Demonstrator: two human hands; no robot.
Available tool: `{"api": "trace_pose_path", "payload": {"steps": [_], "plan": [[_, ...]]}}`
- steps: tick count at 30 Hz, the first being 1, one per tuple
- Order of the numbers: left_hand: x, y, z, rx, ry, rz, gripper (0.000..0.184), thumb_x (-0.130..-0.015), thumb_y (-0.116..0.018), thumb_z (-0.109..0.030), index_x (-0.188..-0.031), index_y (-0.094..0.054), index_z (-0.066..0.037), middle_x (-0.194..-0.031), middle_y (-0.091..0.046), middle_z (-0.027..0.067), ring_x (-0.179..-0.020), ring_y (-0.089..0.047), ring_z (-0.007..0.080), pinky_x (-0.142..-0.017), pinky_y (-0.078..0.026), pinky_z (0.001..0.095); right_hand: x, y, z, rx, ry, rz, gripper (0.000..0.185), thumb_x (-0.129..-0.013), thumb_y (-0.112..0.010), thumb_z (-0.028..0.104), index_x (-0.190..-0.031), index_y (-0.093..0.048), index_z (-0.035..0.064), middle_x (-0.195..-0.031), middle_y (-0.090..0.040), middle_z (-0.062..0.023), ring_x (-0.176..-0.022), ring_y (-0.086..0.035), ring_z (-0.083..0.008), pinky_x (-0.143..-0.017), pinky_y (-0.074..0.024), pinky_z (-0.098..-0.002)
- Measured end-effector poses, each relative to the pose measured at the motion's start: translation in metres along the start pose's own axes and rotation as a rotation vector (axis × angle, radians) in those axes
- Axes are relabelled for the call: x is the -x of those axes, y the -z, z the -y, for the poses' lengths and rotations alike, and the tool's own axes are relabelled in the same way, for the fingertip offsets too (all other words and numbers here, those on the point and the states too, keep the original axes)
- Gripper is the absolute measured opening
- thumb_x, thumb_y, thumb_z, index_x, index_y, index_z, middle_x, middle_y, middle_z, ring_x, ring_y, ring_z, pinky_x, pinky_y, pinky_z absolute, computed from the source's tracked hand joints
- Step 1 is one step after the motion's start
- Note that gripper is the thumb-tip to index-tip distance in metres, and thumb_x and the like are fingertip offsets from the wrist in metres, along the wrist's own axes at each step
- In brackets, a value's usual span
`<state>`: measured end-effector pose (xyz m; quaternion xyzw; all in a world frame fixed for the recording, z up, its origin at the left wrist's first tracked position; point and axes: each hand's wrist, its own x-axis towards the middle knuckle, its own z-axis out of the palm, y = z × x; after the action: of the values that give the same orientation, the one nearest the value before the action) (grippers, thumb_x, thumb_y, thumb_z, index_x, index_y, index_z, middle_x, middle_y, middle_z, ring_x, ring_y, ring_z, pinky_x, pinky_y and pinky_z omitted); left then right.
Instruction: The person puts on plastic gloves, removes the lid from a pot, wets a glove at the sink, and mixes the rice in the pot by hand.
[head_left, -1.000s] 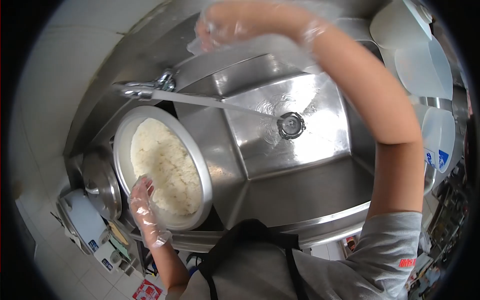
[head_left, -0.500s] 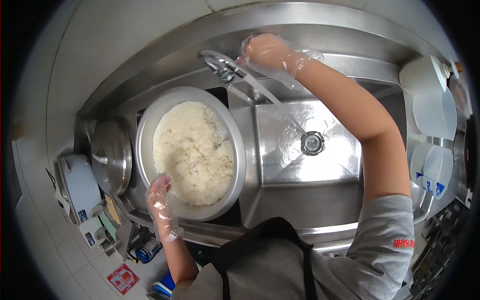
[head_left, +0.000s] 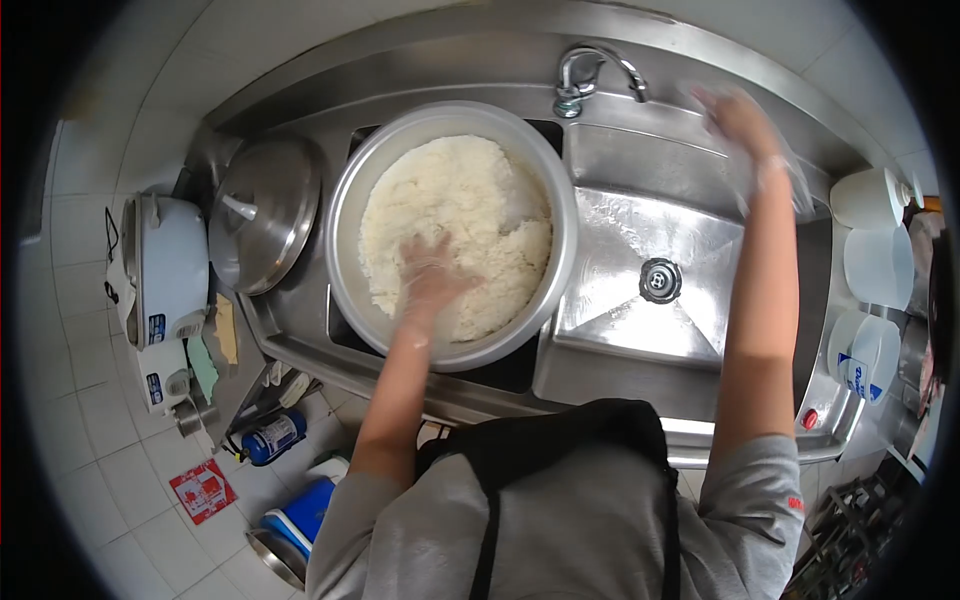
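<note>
A large round metal pot (head_left: 345, 255) holds a mass of white cooked rice (head_left: 440, 190). My left hand (head_left: 432, 275), in a clear plastic glove, is over the lower part of the rice with its fingers spread. It seems to rest on the surface, holding nothing. To the right of the tap (head_left: 600, 62), my gloved right hand (head_left: 742, 125) is raised above the back edge of the sink. Motion smears its fingers, so their shape is unclear. No water runs from the spout. Below it lies the wet steel sink basin (head_left: 615, 310) with its drain (head_left: 660, 281).
A steel lid (head_left: 265, 225) leans left of the pot, near a grey-white appliance (head_left: 172, 270). White plastic containers (head_left: 878, 265) line the right side. Down on the floor are a blue cylinder (head_left: 275, 437) and a blue box (head_left: 300, 515).
The tap's water stream has stopped. My right hand has moved right, away from the tap. My left hand has gone from the pot's rim onto the rice, and the view has shifted.
</note>
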<state>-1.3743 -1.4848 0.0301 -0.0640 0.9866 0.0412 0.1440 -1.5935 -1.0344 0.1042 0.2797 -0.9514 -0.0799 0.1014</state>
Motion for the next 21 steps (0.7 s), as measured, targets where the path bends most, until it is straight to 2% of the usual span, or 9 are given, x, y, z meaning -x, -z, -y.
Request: {"api": "trace_pose_path", "payload": {"steps": [2,3,5,8,10,12,15,18,21], "plan": [[-0.001,0.007,-0.012,-0.025,0.109,0.020,0.090,-0.057,-0.074,-0.047,-0.134,-0.034,-0.021,-0.143,-0.010,0.0243,-0.129,-0.011,0.0460,-0.104,-0.016,0.0501,0.038,0.047,0.026,-0.688,-0.436,0.238,0.028,-0.086,-0.050,0.031,-0.097,-0.063,0.0091,-0.075,-0.061,-0.0124,-0.063,-0.058,-0.0289,-0.065,-0.0476,-0.0369],[-0.005,0.010,-0.013,-0.036,0.161,0.029,0.091,-0.056,-0.075,-0.045,-0.134,-0.035,-0.024,-0.143,-0.008,0.0245,-0.129,-0.011,0.0471,-0.105,-0.017,0.0493,0.040,0.062,0.053,-0.693,-0.550,0.332,0.032,-0.087,-0.049,0.036,-0.089,-0.064,0.0074,-0.074,-0.062,-0.0113,-0.060,-0.058,-0.0259,-0.065,-0.0477,-0.0349],[-0.021,-0.001,0.004,0.032,0.135,-0.022,0.083,-0.058,-0.074,-0.039,-0.131,-0.039,-0.025,-0.143,-0.007,0.0243,-0.128,-0.014,0.0475,-0.102,-0.022,0.0495,0.044,0.094,0.123,-0.976,-0.601,0.351,0.041,-0.085,-0.051,0.043,-0.083,-0.064,0.0049,-0.077,-0.063,-0.0092,-0.061,-0.059,-0.0211,-0.066,-0.0479,-0.0320],[-0.033,-0.006,0.026,0.051,0.094,0.017,0.073,-0.060,-0.072,-0.032,-0.127,-0.045,-0.022,-0.140,-0.019,0.0246,-0.124,-0.026,0.0439,-0.097,-0.031,0.0468,0.044,0.087,0.221,-1.460,-0.314,0.098,0.046,-0.079,-0.057,0.049,-0.086,-0.064,0.0037,-0.087,-0.064,-0.0081,-0.076,-0.061,-0.0177,-0.071,-0.0475,-0.0317],[-0.046,-0.013,0.043,0.116,0.042,0.060,0.064,-0.062,-0.070,-0.027,-0.123,-0.049,-0.020,-0.134,-0.031,0.0236,-0.117,-0.037,0.0407,-0.093,-0.036,0.0444,0.010,0.076,0.270,-1.341,-0.182,0.327,0.047,-0.076,-0.060,0.048,-0.093,-0.063,0.0043,-0.093,-0.063,-0.0107,-0.089,-0.061,-0.0195,-0.077,-0.0469,-0.0333],[-0.063,-0.038,0.073,0.252,-0.030,0.101,0.053,-0.067,-0.068,-0.024,-0.118,-0.053,-0.018,-0.127,-0.043,0.0212,-0.108,-0.048,0.0381,-0.089,-0.041,0.0424,-0.014,0.042,0.308,-0.737,-0.144,0.424,0.041,-0.079,-0.059,0.041,-0.099,-0.062,0.0054,-0.098,-0.062,-0.0128,-0.095,-0.059,-0.0238,-0.082,-0.0461,-0.0339],[-0.039,-0.041,0.097,0.544,-0.074,0.047,0.057,-0.070,-0.065,-0.029,-0.122,-0.049,-0.011,-0.114,-0.053,0.0207,-0.098,-0.054,0.0372,-0.087,-0.042,0.0417,-0.025,-0.029,0.343,-0.319,-0.062,0.518,0.027,-0.082,-0.050,0.023,-0.104,-0.063,0.0116,-0.108,-0.060,-0.0109,-0.097,-0.058,-0.0259,-0.087,-0.0441,-0.0339],[-0.011,-0.020,0.108,0.446,-0.051,0.074,0.070,-0.072,-0.062,-0.038,-0.128,-0.040,-0.002,-0.124,-0.046,0.0218,-0.111,-0.046,0.0380,-0.094,-0.037,0.0402,-0.025,-0.058,0.374,-0.225,-0.406,0.505,0.026,-0.082,-0.051,0.022,-0.104,-0.063,0.0167,-0.110,-0.060,-0.0093,-0.099,-0.058,-0.0251,-0.090,-0.0427,-0.0313],[0.005,0.008,0.115,0.477,-0.022,0.276,0.090,-0.073,-0.061,-0.046,-0.135,-0.020,0.004,-0.130,-0.039,0.0263,-0.123,-0.036,0.0359,-0.101,-0.030,0.0360,-0.018,-0.046,0.378,-0.319,-0.392,0.540,0.026,-0.082,-0.052,0.025,-0.104,-0.064,0.0174,-0.109,-0.060,-0.0076,-0.097,-0.058,-0.0257,-0.088,-0.0426,-0.0313]]}}
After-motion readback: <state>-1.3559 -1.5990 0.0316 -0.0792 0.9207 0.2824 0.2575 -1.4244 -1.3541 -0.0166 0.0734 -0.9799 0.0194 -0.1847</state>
